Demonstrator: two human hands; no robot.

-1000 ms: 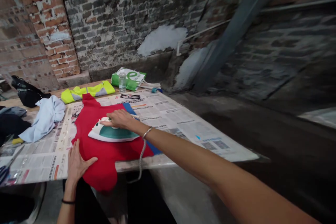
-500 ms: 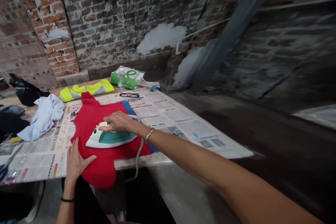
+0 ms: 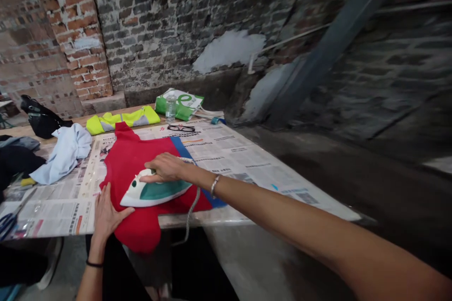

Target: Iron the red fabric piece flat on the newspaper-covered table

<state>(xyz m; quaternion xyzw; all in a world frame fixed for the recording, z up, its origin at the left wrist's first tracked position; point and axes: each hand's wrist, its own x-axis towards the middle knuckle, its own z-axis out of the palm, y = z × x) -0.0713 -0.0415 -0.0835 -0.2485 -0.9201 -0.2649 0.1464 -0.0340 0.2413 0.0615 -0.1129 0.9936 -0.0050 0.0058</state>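
A red shirt [image 3: 137, 150] with a blue hem lies spread on the newspaper-covered table [image 3: 240, 164], one sleeve hanging over the front edge. My right hand [image 3: 165, 168] is wrapped round the handle of a white and teal clothes iron [image 3: 155, 194]. The iron's soleplate rests on the shirt's lower middle, its tip pointing left, and its cord trails down past the table edge. With fingers stretched and thumb spread, my left hand [image 3: 108, 211] lies flat on the shirt's near left edge by the neck and sleeve.
Behind the shirt are a yellow reflective vest [image 3: 123, 120], a plastic bottle [image 3: 170, 108], a green and white bag [image 3: 185, 103] and glasses [image 3: 181, 128]. To the left lie a light blue garment [image 3: 65, 153], a black bag [image 3: 40, 117] and scissors [image 3: 7, 223]. Another person's leg and shoe [image 3: 51, 263] show below.
The view has shifted slightly, so everything sits a little further right. The iron stays in my right hand at nearly the same place on the shirt; my left hand stays flat.
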